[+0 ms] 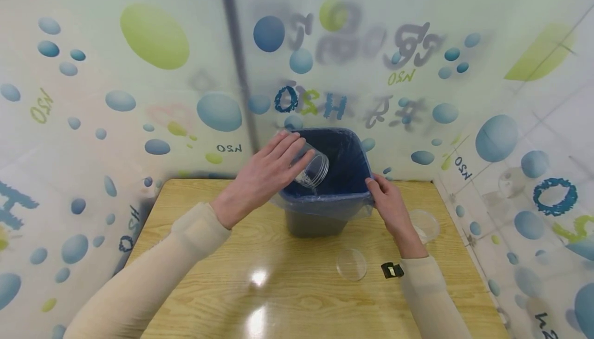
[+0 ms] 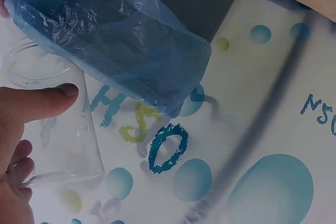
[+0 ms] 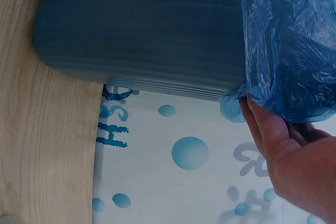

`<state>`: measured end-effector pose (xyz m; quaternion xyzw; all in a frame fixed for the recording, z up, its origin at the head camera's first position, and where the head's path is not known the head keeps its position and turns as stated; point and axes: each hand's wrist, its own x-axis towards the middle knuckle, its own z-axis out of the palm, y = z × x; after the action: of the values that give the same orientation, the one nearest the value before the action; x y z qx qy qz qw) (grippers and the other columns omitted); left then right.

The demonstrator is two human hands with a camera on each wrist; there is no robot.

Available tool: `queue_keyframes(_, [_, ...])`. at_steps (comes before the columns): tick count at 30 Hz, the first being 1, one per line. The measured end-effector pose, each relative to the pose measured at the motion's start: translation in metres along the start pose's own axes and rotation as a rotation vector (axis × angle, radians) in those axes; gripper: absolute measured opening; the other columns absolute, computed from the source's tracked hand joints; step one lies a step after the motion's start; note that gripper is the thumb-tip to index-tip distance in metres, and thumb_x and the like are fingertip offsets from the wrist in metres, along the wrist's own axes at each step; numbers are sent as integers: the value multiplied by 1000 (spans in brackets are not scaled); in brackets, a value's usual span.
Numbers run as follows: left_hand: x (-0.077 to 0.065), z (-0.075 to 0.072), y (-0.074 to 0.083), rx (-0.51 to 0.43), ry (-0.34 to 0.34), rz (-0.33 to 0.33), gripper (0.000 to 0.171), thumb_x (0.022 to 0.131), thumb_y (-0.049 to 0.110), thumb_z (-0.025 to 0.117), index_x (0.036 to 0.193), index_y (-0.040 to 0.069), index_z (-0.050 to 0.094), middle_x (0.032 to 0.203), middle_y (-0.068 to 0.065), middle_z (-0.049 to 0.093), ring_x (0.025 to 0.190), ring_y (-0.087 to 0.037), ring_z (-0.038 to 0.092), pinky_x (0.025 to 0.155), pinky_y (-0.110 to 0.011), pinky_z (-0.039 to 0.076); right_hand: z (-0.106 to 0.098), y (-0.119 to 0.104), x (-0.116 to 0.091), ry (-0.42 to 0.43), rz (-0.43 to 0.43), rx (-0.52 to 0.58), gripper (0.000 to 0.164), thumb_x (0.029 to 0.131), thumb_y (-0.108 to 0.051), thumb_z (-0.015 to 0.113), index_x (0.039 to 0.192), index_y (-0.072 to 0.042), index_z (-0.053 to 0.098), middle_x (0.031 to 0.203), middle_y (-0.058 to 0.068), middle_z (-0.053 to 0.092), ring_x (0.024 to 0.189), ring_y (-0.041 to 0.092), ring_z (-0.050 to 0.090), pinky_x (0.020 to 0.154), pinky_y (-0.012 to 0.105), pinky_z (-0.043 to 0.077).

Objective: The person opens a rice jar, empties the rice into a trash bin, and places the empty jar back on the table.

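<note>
My left hand (image 1: 266, 174) grips a clear, see-through jar (image 1: 317, 168) and tilts it, mouth down, over a dark waste bin (image 1: 315, 224). Some whitish bits lie inside the jar near its mouth, too small to make out. A blue plastic bag (image 1: 348, 161) lines the bin, its edge folded outward over the rim. On the bin's right side my right hand (image 1: 392, 207) pinches the rim and the bag's edge, thumb on top. The left wrist view shows the thumb along the jar (image 2: 65, 145); in the right wrist view fingers hold the bag (image 3: 294, 66) by the bin's corner.
The bin stands on a wooden table (image 1: 241, 287). A clear round disc (image 1: 351, 265) lies in front of it, and another clear round piece (image 1: 424, 223) lies beyond my right wrist. A patterned wall covering (image 1: 185, 81) rises behind and at both sides.
</note>
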<state>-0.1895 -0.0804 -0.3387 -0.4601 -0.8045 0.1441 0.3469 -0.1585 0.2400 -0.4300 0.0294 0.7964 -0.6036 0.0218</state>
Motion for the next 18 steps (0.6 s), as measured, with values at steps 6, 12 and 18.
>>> queue_keyframes(6, [0,2,2,27,-20,32,65,89,-15,63,149,7,50,150,-22,49,143,-38,42,127,-46,15,0,1,1,5,-9,-4,63,108,-47,47,156,-5,44,151,22,51,134,36,53,109,53,45])
queue_keyframes(12, [0,2,2,40,-21,63,64,90,-14,65,149,6,51,150,-22,49,144,-38,42,127,-46,15,0,3,2,12,-15,-15,62,108,-47,47,155,-6,46,149,21,53,132,35,55,108,52,47])
queue_keyframes(18, [2,4,1,56,-9,87,58,92,-11,65,147,5,53,148,-22,51,141,-38,44,127,-47,17,0,3,1,9,-22,-20,63,108,-48,47,155,-6,46,149,21,53,132,36,55,107,53,47])
